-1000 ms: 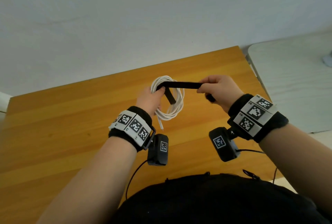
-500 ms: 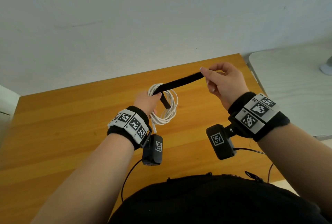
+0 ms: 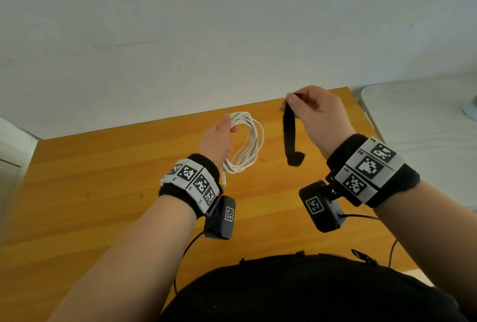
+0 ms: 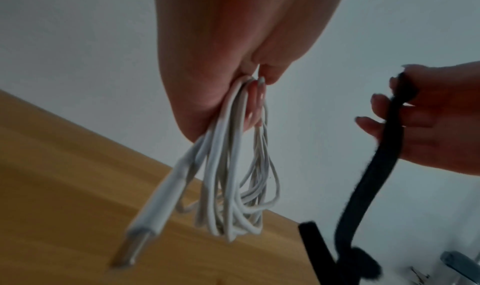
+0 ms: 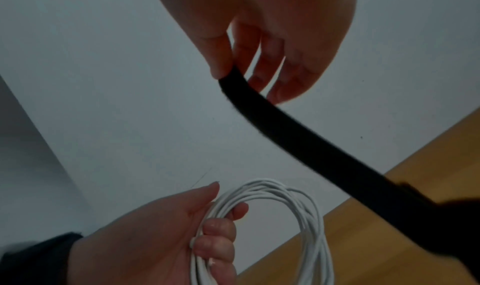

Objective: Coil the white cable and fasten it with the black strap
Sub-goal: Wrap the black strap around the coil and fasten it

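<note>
Fingers of the left hand point(image 3: 216, 138) clasp the smooth, looped white cable point(image 3: 245, 141) while, at three o'clock, the right hand point(image 3: 320, 117) pinches the fuzzy, limp black strap point(image 3: 289, 135)

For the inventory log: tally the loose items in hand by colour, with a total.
White: 1, the coiled cable, gripped by the left hand.
Black: 1, the strap, pinched by the right hand.
Total: 2.
</note>
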Motion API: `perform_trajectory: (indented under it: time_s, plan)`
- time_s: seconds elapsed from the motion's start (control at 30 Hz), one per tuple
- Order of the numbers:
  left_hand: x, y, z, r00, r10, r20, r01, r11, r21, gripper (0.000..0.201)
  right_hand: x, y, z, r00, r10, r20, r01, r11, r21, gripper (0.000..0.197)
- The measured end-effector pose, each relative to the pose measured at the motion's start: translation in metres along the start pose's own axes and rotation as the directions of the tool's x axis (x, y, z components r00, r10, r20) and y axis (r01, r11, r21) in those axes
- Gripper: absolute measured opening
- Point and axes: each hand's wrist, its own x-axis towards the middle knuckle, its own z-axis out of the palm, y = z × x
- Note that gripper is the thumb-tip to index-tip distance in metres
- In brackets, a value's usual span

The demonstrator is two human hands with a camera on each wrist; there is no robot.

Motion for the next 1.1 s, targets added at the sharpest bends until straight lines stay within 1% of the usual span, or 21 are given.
perform_trajectory:
  time_s: [0.1,0.23,0.27,0.33,0.37,0.4,0.43,0.5,0.57,0.67,0.77,0.87,0.93,1.03,1.1]
  plan:
    - [-0.008,0.006,0.002,0.997,0.074,0.022,-0.074,0.997,-0.014,0.038,0.001,0.0,0.007,0.995,0.068,0.079,-0.07,0.997,0.025,0.017]
    - [-0.018,0.013,0.006,0.985,0.148,0.084,-0.146,0.989,-0.028,0.038,-0.003,0.012,0.022,0.981,0.181,0.077,-0.176,0.982,-0.062,0.02]
    - [-0.02,0.015,0.008,0.983,0.158,0.091,-0.156,0.987,-0.03,0.037,-0.004,0.015,0.026,0.975,0.205,0.092,-0.199,0.978,-0.068,0.018]
    - [-0.024,0.018,0.01,0.979,0.177,0.099,-0.174,0.984,-0.032,0.037,-0.004,0.019,0.031,0.954,0.264,0.139,-0.259,0.964,-0.051,0.008]
    - [-0.025,0.019,0.012,0.977,0.187,0.103,-0.185,0.982,-0.027,0.036,-0.005,0.02,0.032,0.944,0.291,0.158,-0.289,0.957,-0.035,0.01]
    - [-0.026,0.02,0.013,0.974,0.2,0.105,-0.199,0.98,-0.02,0.036,-0.005,0.021,0.032,0.935,0.312,0.168,-0.314,0.949,-0.017,0.017]
    - [-0.027,0.02,0.014,0.971,0.215,0.106,-0.215,0.977,-0.013,0.036,-0.006,0.021,0.032,0.93,0.327,0.168,-0.334,0.943,0.012,0.02]
    - [-0.028,0.02,0.016,0.963,0.248,0.108,-0.25,0.968,0.006,0.036,-0.008,0.02,0.032,0.93,0.34,0.142,-0.353,0.933,0.075,0.015]
    - [-0.029,0.02,0.019,0.952,0.28,0.123,-0.284,0.959,0.018,0.034,-0.009,0.021,0.031,0.928,0.36,0.099,-0.37,0.921,0.124,0.017]
    - [-0.035,0.021,0.024,0.935,0.319,0.153,-0.328,0.944,0.037,0.032,-0.009,0.021,0.031,0.909,0.411,0.07,-0.416,0.885,0.208,0.013]
    - [-0.038,0.02,0.027,0.924,0.341,0.172,-0.356,0.932,0.067,0.031,-0.009,0.021,0.03,0.889,0.448,0.098,-0.453,0.824,0.339,0.023]
    - [-0.036,0.017,0.028,0.918,0.354,0.18,-0.373,0.925,0.079,0.031,-0.01,0.019,0.026,0.879,0.449,0.162,-0.47,0.756,0.456,0.026]
    - [-0.035,0.015,0.029,0.915,0.354,0.192,-0.375,0.923,0.088,0.031,-0.011,0.018,0.025,0.87,0.459,0.179,-0.481,0.71,0.514,0.025]
    - [-0.037,0.016,0.03,0.904,0.371,0.211,-0.397,0.912,0.1,0.033,-0.015,0.023,0.027,0.85,0.504,0.155,-0.481,0.619,0.621,0.016]
    - [-0.037,0.016,0.03,0.893,0.397,0.214,-0.431,0.89,0.15,0.032,-0.015,0.025,0.027,0.829,0.541,0.144,-0.473,0.539,0.697,0.015]
